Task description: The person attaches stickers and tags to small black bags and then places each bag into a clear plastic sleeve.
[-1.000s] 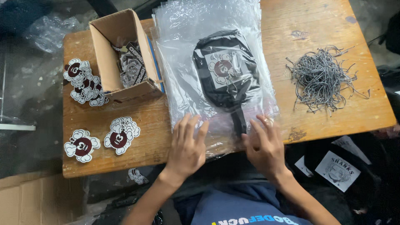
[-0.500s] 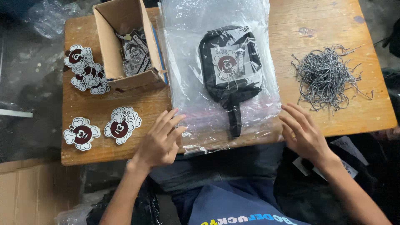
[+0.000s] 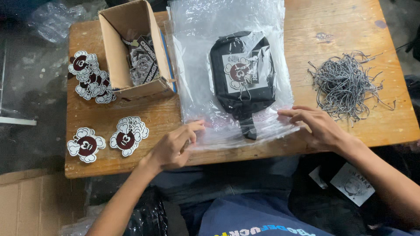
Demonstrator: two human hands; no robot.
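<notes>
A black pouch (image 3: 243, 76) with a round cartoon patch lies inside a clear plastic bag (image 3: 197, 65) on the wooden table (image 3: 345, 26). Its strap end pokes toward the bag's near edge. My left hand (image 3: 175, 146) touches the bag's near left corner with its fingertips. My right hand (image 3: 316, 126) rests flat on the bag's near right corner, fingers spread toward the pouch. Neither hand grips anything.
An open cardboard box (image 3: 127, 48) with printed tags stands at the back left. Flower-shaped stickers lie in a pile (image 3: 89, 76) and as a pair (image 3: 107, 140) on the left. A heap of grey cords (image 3: 345, 85) sits at the right.
Both hands slid apart from the middle of the bag's near edge to its two corners. The view shifted slightly.
</notes>
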